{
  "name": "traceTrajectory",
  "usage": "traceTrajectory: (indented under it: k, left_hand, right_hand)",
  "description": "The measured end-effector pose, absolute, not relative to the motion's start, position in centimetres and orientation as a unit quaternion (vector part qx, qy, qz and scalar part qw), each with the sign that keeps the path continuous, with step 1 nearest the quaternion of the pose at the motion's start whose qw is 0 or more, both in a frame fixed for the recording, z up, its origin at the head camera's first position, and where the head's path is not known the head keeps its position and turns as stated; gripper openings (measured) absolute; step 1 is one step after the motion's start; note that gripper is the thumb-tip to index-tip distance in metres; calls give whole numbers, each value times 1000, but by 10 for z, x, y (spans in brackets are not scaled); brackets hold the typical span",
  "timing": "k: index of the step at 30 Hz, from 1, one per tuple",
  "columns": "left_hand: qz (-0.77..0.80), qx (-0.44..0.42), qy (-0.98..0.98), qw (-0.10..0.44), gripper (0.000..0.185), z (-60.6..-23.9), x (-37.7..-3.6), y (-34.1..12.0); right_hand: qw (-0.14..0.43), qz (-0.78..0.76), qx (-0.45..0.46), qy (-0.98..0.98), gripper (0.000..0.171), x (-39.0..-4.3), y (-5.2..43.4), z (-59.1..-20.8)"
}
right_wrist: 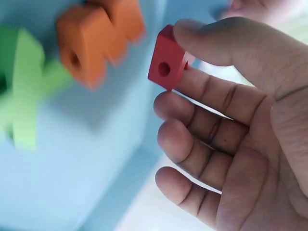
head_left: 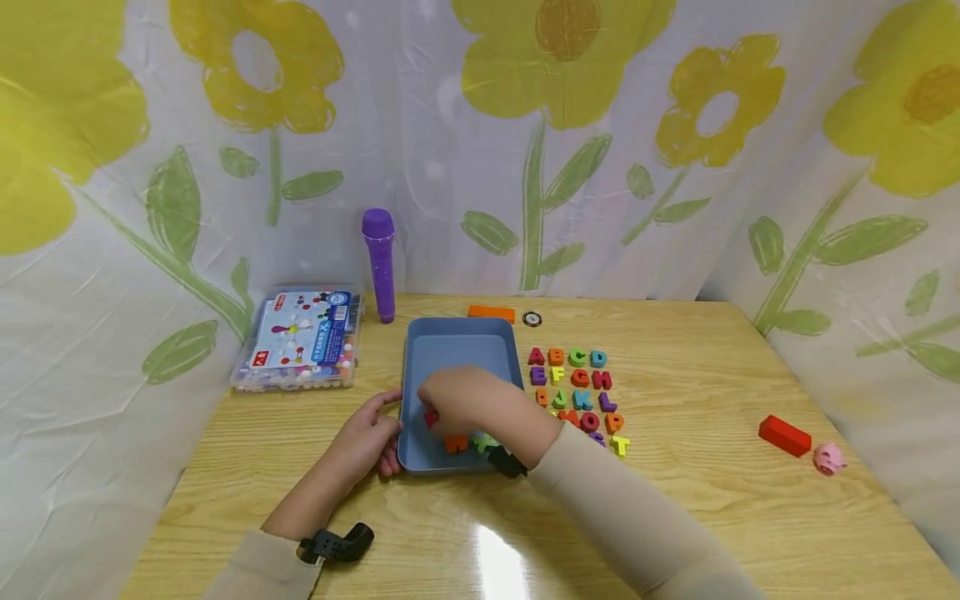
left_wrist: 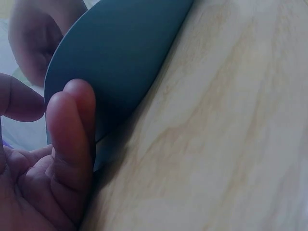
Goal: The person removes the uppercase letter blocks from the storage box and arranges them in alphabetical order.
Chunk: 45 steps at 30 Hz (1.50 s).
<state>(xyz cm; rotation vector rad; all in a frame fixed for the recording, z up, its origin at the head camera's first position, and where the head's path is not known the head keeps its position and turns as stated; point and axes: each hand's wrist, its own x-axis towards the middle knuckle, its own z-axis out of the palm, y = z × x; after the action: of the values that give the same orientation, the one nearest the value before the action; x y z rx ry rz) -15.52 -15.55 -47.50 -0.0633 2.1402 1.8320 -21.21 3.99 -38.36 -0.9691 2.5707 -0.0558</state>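
Observation:
My right hand [head_left: 468, 408] is over the blue-grey tray [head_left: 459, 327], pinching a red letter block [right_wrist: 166, 60] between thumb and index finger; the other fingers are loosely bent. The block has a round hole in the side facing the right wrist camera. Inside the tray, close to that hand, are an orange letter block [head_left: 455, 443] and a green letter block [head_left: 483, 442], the green one partly covered in the head view. At the tray's left side is my left hand [head_left: 367, 437], its fingertips [left_wrist: 79, 94] against the outer wall and one finger along the rim.
Rows of coloured letter blocks [head_left: 580, 377] lie right of the tray, partly behind my right arm. Behind it are an orange block [head_left: 491, 313] and a round chip [head_left: 532, 318]. A purple microphone [head_left: 381, 267] and boxed kit [head_left: 300, 337] stand left; a red block [head_left: 784, 436] and pink pig head [head_left: 828, 458] lie far right.

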Motion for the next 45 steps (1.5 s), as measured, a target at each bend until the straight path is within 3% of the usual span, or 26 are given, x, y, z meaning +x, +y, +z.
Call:
traceTrajectory:
  k: [7,13,20,31,45]
  left_hand:
    - [636,-25,755,161,66,-475,-157,-156]
    - [630,-38,760,157,66,-473,-156,-159]
    - [628,-35,761,161,67,-471,-155,-161]
    - [628,-38,760,164,65,-473,-155,-161]
    - [631,-35,757,168,65,-474,-155,-154]
  right_hand:
    - [130,-119,-314,933,13,-200,109,-351]
    - [100,-156,-245,952,15,-184,174,-353]
    - [129,-157,-196,959,15,-158,223,-378]
    - [154,-162,-179,958,22,-135,229,-415]
    - [143,-160,-177,961,27,-129,226,-405]
